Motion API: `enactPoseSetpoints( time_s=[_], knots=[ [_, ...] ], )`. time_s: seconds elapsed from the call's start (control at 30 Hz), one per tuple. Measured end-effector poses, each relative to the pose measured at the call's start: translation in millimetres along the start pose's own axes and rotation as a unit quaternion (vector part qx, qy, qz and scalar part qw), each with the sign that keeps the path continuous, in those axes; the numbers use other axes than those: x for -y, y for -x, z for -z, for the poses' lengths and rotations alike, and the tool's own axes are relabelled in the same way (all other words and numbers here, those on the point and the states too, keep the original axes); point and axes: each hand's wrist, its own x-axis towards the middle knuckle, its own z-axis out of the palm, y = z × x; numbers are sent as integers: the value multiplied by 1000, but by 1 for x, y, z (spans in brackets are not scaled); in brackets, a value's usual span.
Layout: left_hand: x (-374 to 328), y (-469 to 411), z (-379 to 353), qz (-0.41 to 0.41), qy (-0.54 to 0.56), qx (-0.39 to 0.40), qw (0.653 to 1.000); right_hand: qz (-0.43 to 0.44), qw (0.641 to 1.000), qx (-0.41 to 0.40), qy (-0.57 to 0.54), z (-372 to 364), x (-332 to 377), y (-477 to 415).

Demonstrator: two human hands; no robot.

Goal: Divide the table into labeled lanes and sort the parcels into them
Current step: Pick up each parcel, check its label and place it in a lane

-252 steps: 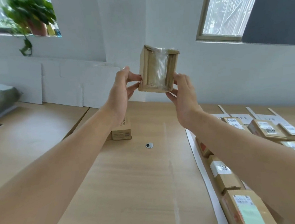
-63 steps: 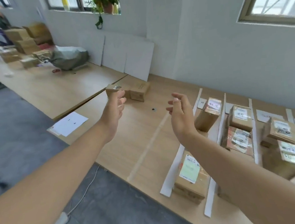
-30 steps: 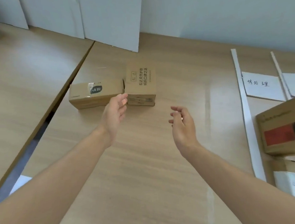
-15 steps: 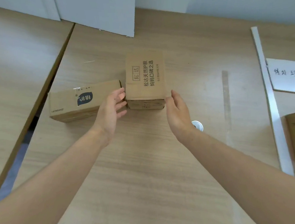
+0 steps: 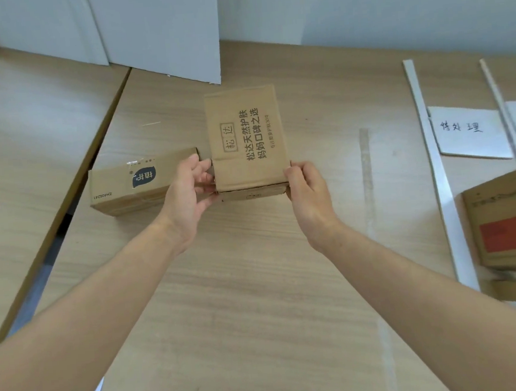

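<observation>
A brown cardboard parcel printed with black Chinese characters (image 5: 246, 140) sits at the middle of the wooden table (image 5: 258, 288). My left hand (image 5: 189, 197) grips its near left corner and my right hand (image 5: 307, 191) grips its near right corner. Whether it is lifted off the table I cannot tell. A second, longer brown parcel with a dark logo (image 5: 138, 183) lies just left of it, behind my left hand. White strips (image 5: 433, 163) mark lanes on the right, with a handwritten white label (image 5: 468, 132) between two of them.
A parcel with a red patch (image 5: 509, 222) lies in the first lane at the right edge. White boards (image 5: 157, 33) lean on the wall behind the table. A gap (image 5: 67, 216) separates this table from another on the left. A clear tape strip (image 5: 367, 186) runs along the tabletop.
Both hands have closed in on the printed parcel and now grip its near corners. The view has moved closer to the two parcels.
</observation>
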Motion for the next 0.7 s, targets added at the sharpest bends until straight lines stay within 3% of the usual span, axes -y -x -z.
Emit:
enactPoseSetpoints(
  time_s=[0.33,0.57,0.7],
  knots=[
    [-53,145,-17,-131,-17,-19,991,83,996,28,-31,54,63,115],
    [-85,241,-5,-199,-37,18,979,141,988,44,-39,64,99,219],
    [-108,293,3,-223,-25,32,974,174,983,12,-51,63,123,281]
  ],
)
